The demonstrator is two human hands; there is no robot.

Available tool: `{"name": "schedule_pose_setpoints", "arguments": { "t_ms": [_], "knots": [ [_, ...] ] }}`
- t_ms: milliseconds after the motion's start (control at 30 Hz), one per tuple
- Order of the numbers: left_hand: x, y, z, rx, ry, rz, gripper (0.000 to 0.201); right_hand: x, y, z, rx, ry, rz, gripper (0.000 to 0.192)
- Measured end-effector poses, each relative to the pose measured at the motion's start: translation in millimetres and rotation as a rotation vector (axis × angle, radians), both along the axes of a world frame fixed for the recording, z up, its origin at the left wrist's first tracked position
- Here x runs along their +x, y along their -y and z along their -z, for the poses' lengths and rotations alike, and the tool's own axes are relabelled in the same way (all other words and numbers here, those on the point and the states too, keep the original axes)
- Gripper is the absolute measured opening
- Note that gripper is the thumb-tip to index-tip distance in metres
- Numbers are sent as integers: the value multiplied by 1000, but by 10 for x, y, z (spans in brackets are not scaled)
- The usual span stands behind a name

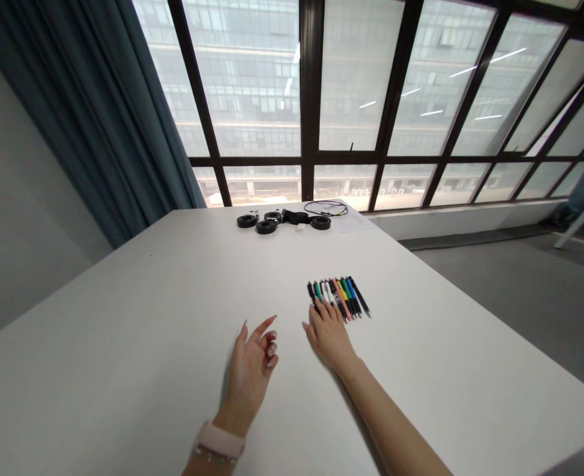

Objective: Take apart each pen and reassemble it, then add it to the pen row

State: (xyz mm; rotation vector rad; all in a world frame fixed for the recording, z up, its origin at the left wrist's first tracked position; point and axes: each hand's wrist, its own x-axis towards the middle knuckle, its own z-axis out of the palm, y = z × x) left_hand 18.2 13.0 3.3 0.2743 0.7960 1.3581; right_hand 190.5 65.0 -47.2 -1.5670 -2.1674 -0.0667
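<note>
A row of several pens [346, 297] in black, green, white, pink, yellow and blue lies side by side on the white table [173, 317]. My right hand [329, 334] rests palm down over the near ends of the pens at the left of the row, fingers stretched out and the thumb apart. Its fingers hide parts of those pens. To the left, my left hand [252, 360] lies palm turned inward on the table, fingers loosely curled and apart, with nothing in it. A pale band circles the left wrist.
At the table's far end lie several black rolls [267, 227], a thin black cable [326, 209], a small white item [300, 228] and a sheet of paper [356, 221]. Beyond are large windows [361, 79], with a blue curtain [104, 99] at the left.
</note>
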Motion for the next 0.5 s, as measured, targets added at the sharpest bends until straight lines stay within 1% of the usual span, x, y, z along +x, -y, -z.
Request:
{"name": "schedule_pose_setpoints", "arguments": {
  "t_ms": [500],
  "knots": [
    [-8, -1, 13, -2, 2, 3, 41, -10, 3, 6, -5, 20, 18, 43]
  ]
}}
